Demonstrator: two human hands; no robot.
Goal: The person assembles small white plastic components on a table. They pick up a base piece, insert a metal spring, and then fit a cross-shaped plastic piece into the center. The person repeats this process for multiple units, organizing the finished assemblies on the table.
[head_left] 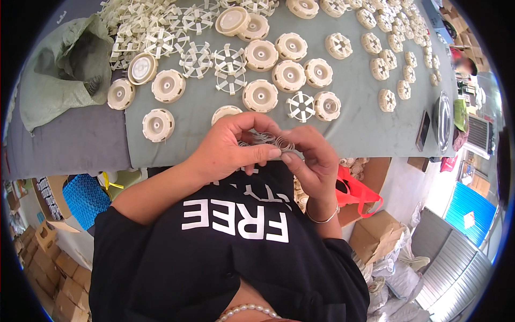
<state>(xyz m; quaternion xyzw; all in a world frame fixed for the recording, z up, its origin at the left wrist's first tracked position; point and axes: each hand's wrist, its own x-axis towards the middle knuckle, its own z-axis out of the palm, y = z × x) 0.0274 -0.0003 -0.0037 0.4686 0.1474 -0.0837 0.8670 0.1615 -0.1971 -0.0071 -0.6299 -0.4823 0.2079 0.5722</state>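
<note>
My left hand (236, 145) is curled around a bunch of thin metal coil springs (263, 138) at the table's near edge. My right hand (314, 155) pinches one coil spring (285, 143) at the right end of that bunch. Just beyond the hands lie round cream plastic housings (260, 95), some with a hole in the middle. A white spoked plastic ring (301, 106) lies beside a housing with a spring on it (326, 105). Part of another housing (226, 114) is hidden behind my left hand.
A heap of spoked rings (145, 27) covers the far left, next to a green sack (67, 70). Housings fitted with spoked rings (379, 68) spread over the right. A phone (423, 130) and a metal tray (442, 122) lie at the right edge. Boxes (375, 235) stand below.
</note>
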